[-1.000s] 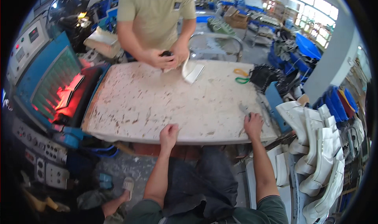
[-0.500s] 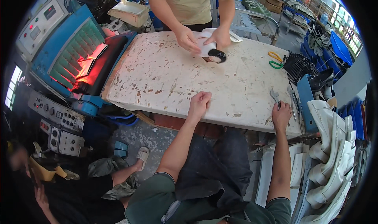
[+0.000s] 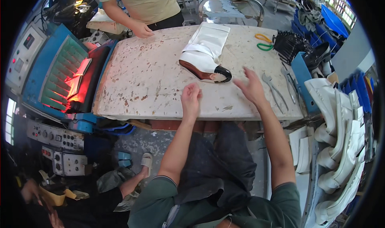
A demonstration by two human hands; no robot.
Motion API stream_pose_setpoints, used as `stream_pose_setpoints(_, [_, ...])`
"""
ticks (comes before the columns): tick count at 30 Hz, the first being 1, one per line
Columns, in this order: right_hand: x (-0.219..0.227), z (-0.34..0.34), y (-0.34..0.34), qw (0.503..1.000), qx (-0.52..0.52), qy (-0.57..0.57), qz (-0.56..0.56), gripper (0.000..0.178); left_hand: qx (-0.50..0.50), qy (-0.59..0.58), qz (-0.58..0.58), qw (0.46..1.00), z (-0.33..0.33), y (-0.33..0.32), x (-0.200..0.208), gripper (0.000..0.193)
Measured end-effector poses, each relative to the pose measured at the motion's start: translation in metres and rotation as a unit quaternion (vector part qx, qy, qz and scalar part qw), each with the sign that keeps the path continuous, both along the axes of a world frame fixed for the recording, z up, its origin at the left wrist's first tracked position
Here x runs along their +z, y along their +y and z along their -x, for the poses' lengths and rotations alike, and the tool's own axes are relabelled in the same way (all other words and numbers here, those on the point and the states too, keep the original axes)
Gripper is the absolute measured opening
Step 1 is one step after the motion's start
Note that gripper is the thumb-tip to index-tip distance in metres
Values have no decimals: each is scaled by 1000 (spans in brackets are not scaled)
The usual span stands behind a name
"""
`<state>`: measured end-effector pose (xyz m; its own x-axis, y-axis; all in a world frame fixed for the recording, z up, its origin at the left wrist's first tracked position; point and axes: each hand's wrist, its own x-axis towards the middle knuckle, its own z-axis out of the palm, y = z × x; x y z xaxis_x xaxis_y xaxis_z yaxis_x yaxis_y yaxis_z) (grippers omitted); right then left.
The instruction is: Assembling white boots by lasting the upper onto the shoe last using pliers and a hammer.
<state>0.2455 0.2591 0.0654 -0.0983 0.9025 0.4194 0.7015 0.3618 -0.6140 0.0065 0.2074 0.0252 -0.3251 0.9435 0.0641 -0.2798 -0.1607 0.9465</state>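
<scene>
One white leather, black-toed boot lies upper centre; left hand curled, grip unclear; right hand spread, empty, beside grey steel pliers.

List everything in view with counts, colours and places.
Table: one, pale, scuffed, centre
Boot: one, white with black toe, on table
Pliers: one, grey, table's right side
Other tools: count unclear, grey, right of pliers
Loops: two, yellow and green, table's far right
Box: one, blue, table's right edge
Racked boots: at least four, white, right
Machine: one, mostly blue, glowing red, left
Co-worker: one, pale shirt, across table
Second person: one, dark clothes, lower left
Background clutter: uncountable, mixed, upper right
Left hand: one, bare, nearside of boot
Right hand: one, bare, between boot and pliers
</scene>
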Motion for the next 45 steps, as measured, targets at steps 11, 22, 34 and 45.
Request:
stream_pose_setpoints(11, [27,86,-40,966,120,100,207,52,197,154,-44,967,83,-101,-4,28])
stream_pose_setpoints(22, [-46,-9,-291,769,307,396,397,70,-64,358,-220,905,14,-177,74,46])
stream_pose_setpoints(34, [-24,35,-284,969,79,124,199,44,-93,402,-55,909,-43,-217,8,54])
stream_pose_setpoints(45, [-77,8,-230,838,199,349,370,41,-254,296,-17,920,-2,-185,-32,61])
